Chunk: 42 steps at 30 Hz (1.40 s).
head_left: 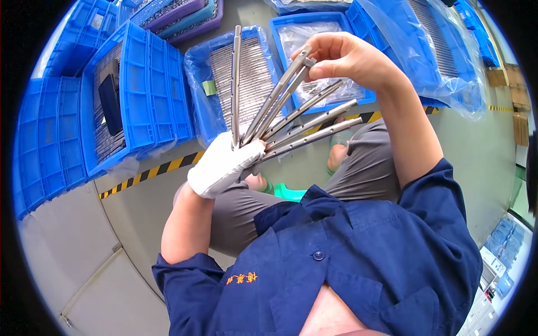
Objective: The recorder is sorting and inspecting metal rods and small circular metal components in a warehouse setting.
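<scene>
My left hand [221, 165], in a white glove, is closed round the near ends of several slim metal rods [236, 84]. They fan out from the fist, one pointing nearly straight away from me, the rest leaning to the right. Small holes dot the sides of some rods. My bare right hand [353, 59] is at the far ends of two middle rods, its thumb and fingers pinched at the tip of a rod [297, 81]. A short, block-like metal end [310, 63] shows beside the thumb; whether it is part of the rod, I cannot tell.
Ahead, a blue crate [191, 73] holds rows of similar rods; another blue crate [274, 28] stands beside it. Stacked blue crates [143, 84] rise at the left, a dark object [109, 101] lying inside. Plastic film [465, 67] drapes the right crate. Striped tape [162, 168] marks the floor.
</scene>
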Available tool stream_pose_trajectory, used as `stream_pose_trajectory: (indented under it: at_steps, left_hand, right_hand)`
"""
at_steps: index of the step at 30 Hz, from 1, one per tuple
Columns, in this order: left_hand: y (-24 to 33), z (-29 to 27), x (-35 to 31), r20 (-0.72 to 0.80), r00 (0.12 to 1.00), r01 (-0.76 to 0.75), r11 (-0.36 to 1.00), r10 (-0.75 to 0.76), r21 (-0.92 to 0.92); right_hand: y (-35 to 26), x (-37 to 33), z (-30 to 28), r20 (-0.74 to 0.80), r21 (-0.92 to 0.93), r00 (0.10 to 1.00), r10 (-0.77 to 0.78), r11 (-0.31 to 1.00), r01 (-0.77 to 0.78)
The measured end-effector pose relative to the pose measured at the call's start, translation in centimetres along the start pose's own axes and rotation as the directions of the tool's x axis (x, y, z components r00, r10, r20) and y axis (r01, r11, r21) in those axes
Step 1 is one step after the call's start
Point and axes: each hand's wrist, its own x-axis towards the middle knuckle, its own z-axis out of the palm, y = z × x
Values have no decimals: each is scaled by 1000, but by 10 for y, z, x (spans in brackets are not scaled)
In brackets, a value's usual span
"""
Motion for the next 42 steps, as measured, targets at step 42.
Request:
stream_pose_trajectory:
  at_steps: [42]
  left_hand:
    - [-11,10,10,329,943,-158,947,61,279]
  right_hand:
    - [7,1,-12,113,250,980,-163,959,131]
